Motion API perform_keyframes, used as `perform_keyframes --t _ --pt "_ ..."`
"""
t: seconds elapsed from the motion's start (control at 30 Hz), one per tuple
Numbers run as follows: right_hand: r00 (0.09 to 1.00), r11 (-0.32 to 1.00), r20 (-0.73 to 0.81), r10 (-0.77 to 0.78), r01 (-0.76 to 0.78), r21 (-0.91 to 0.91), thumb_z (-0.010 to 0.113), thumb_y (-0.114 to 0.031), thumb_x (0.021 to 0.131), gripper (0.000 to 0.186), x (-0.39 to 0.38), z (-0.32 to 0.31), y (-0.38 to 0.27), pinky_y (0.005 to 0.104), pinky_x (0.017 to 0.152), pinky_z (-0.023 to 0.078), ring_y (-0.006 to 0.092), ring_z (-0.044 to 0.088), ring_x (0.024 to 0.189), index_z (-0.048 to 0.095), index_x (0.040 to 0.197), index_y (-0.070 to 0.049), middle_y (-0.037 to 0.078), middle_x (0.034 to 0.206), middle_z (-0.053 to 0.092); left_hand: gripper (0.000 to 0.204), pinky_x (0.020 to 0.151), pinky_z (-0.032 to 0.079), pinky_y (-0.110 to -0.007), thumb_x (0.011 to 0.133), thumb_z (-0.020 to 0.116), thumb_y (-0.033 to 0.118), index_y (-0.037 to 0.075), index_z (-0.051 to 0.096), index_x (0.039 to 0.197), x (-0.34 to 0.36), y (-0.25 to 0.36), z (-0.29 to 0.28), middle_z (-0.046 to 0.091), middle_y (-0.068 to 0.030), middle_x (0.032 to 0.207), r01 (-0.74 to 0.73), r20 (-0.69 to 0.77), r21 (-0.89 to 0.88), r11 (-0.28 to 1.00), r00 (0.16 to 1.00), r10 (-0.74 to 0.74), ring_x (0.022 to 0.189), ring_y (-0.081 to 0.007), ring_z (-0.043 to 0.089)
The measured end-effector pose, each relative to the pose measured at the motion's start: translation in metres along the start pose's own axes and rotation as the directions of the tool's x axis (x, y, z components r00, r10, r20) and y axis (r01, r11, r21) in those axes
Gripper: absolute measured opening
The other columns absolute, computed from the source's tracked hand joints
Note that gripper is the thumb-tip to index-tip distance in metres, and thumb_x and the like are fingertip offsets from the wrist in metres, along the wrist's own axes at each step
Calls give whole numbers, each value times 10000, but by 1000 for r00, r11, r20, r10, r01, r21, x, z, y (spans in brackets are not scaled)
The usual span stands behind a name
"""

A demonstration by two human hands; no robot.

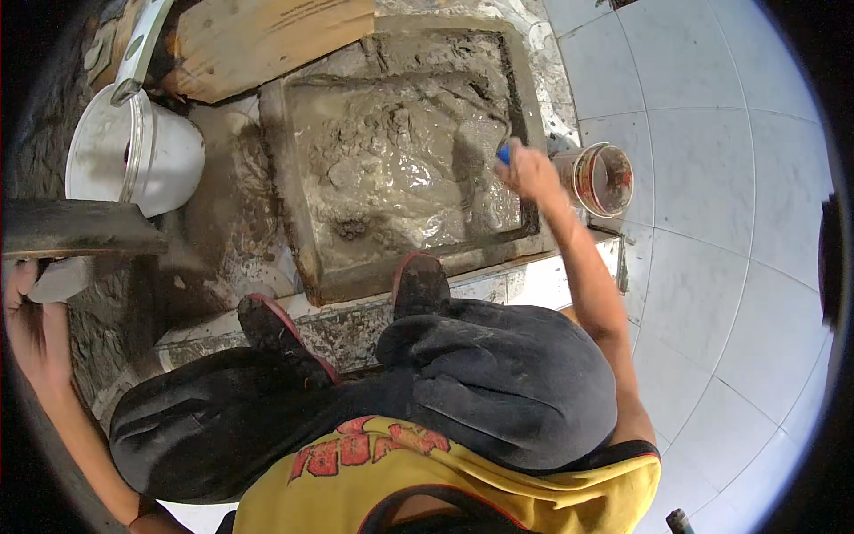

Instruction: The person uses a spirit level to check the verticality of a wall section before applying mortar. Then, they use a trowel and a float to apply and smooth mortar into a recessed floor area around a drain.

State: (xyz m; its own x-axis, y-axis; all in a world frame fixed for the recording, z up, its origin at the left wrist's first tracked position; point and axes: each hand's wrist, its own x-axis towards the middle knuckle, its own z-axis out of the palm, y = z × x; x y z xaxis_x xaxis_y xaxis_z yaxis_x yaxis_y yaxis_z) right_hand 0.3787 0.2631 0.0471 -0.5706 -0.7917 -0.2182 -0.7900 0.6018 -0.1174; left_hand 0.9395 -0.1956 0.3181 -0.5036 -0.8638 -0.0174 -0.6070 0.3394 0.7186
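My right hand (534, 176) is closed round the blue handle of a trowel (504, 153) at the right side of a shallow rectangular mixing tray (290, 191). The trowel's blade is hard to make out against the wet grey mortar (391, 169), which lies lumpy in the middle and shiny with water toward the right and front. At the far left, my left hand (40, 329) grips a dark flat board (80, 227) from below, its fingers at a rounded grey piece under the board. Part of that hand is hidden by the board.
A white bucket (173, 160) stands left of the tray, with a pale metal straightedge (142, 40) slanting above it. Behind is a cardboard sheet (267, 44). To the right, a small mortar-smeared pail (609, 181) stands on pale floor tiles (694, 178). My shoes (421, 285) are close to the tray's front edge.
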Motion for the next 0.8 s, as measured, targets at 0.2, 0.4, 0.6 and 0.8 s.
perform_keyframes --t 0.2,0.4,0.6,0.8 --pt "991 944 120 52 -10 -330 558 -232 860 274 63 -46 5 482 739 564 372 698 865 632 983 1 238 899 690 425 1056 366 -309 973 526 53 -81 458 1371 -5 7 -6 542 -124 1331 28 5 -15 999 1000 -28 1179 -165 507" --pt "943 949 321 88 19 -315 530 -227 870 242 139 -14 4 450 790 565 357 697 907 644 968 -38 233 989 683 428 1060 364 -311 970 520 33 -86 447 1375 0 6 -13 534 -129 1336 70 -4 -83 994 998 -70 1190 -169 501" --pt "958 962 149 243 -258 91 568 -231 852 313 72 81 7 511 820 532 439 649 958 615 986 48 305 950 658 432 1064 361 -313 968 515 13 -91 436 1380 11 -6 3 527 -134 1341 52 25 -113 992 998 -50 1201 -173 495" --pt "900 968 391 194 -241 74 630 -320 846 413 -2 42 -30 507 848 513 472 623 990 589 1006 59 338 1006 635 437 1068 358 -315 965 509 -7 -97 425 1385 1 -13 -2 519 -138 1346 72 22 -168 983 997 -69 1212 -177 489"
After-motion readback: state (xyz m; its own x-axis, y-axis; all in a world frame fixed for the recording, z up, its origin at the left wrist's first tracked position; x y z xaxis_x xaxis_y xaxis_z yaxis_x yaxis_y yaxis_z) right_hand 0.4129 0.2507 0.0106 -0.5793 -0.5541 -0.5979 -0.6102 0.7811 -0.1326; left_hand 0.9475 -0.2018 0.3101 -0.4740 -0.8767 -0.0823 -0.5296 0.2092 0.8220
